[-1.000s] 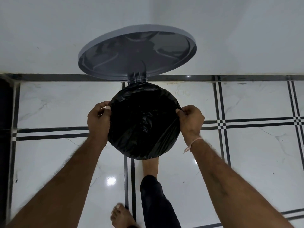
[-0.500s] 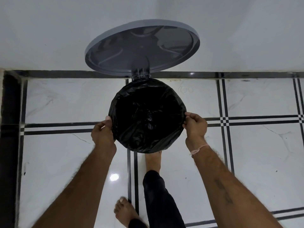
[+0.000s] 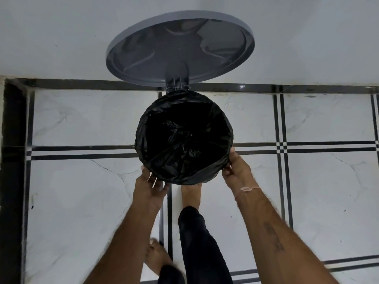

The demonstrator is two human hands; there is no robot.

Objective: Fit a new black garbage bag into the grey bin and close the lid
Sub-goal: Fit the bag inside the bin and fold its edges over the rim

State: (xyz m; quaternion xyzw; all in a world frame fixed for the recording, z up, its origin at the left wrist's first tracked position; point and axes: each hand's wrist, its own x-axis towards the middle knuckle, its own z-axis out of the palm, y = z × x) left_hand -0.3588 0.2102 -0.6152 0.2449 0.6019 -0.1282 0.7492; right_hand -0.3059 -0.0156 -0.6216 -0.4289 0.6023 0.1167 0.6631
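On the white tiled floor (image 3: 82, 201) by the wall, the left hand (image 3: 150, 186) and right hand (image 3: 235, 170) are pinching the black garbage bag (image 3: 184, 140) around the bin's near rim, probably finishing before releasing the raised lid (image 3: 180, 48).

A crinkled, glossy black plastic garbage bag (image 3: 184, 138) sits in the middle of the frame, lining the round grey bin; its edge is folded out over the rim all the way round, so the bin's own wall is hidden beneath it. The bag's inside sinks into a dark hollow with creases running toward the centre. The round grey plastic lid (image 3: 180, 48) stands open in the upper middle of the frame, tilted back on a hinge (image 3: 177, 86) at the bin's far edge, its ribbed underside facing the camera. The lid is not closed.
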